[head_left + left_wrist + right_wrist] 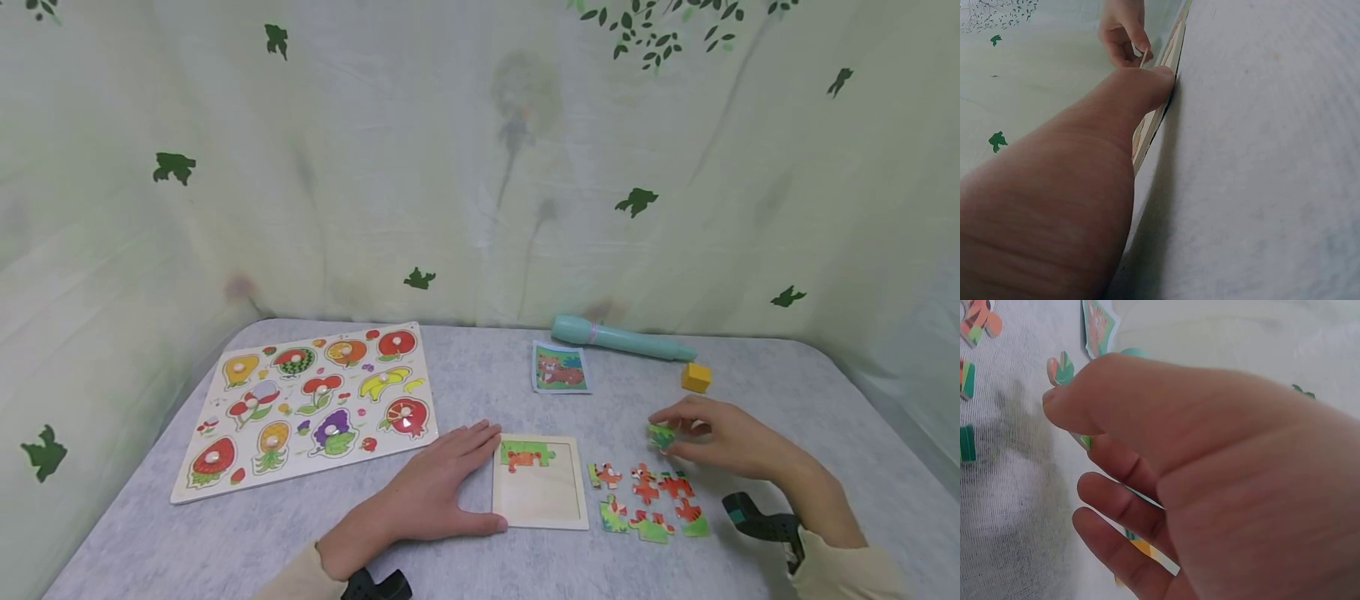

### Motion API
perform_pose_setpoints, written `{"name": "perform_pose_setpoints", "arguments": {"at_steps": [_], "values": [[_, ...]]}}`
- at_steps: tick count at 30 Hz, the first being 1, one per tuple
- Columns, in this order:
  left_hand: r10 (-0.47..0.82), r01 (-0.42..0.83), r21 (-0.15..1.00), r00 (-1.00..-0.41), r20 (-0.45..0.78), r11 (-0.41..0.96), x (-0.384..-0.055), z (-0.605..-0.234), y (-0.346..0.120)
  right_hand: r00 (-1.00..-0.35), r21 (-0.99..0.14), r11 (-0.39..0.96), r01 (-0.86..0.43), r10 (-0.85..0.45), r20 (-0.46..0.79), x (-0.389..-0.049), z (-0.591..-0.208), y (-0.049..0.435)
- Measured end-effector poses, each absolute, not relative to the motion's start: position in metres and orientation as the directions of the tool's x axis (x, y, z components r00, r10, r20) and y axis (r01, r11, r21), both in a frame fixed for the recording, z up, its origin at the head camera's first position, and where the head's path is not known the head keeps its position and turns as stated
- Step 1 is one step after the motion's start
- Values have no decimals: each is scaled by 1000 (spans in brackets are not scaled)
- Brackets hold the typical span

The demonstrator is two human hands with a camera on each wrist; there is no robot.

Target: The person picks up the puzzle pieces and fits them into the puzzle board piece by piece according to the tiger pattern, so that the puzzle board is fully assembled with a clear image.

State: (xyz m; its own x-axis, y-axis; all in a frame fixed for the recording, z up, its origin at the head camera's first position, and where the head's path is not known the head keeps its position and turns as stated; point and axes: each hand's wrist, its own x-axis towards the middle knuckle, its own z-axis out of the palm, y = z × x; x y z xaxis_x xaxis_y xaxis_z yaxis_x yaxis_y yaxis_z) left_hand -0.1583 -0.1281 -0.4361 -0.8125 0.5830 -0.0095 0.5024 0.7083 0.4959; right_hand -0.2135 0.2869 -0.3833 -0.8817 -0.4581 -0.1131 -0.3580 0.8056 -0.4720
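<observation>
My right hand (716, 433) pinches a green puzzle piece (662, 436) between thumb and fingers, above the table to the right of the puzzle tray. In the right wrist view the thumb covers much of that puzzle piece (1063, 370). The square wooden puzzle tray (536, 505) has joined green and orange pieces (525, 454) in its upper left corner. My left hand (442, 492) lies flat with spread fingers, its thumb and fingertips at the tray's left edge. Several loose puzzle pieces (647, 487), orange and green, lie between the tray and my right hand.
A fruit peg board (296, 475) lies on the left of the table. Behind the tray is a small picture card (561, 369). A teal tapered tube (630, 340) and a yellow block (696, 377) lie at the back right. A curtain (465, 167) hangs behind the table.
</observation>
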Motion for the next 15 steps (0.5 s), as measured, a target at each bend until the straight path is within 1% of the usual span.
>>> {"name": "perform_pose_setpoints", "arguments": {"at_steps": [15], "values": [[587, 513, 488, -809, 2, 706, -158, -437, -128, -874, -452, 789, -416, -484, -42, -210, -378, 268]]}}
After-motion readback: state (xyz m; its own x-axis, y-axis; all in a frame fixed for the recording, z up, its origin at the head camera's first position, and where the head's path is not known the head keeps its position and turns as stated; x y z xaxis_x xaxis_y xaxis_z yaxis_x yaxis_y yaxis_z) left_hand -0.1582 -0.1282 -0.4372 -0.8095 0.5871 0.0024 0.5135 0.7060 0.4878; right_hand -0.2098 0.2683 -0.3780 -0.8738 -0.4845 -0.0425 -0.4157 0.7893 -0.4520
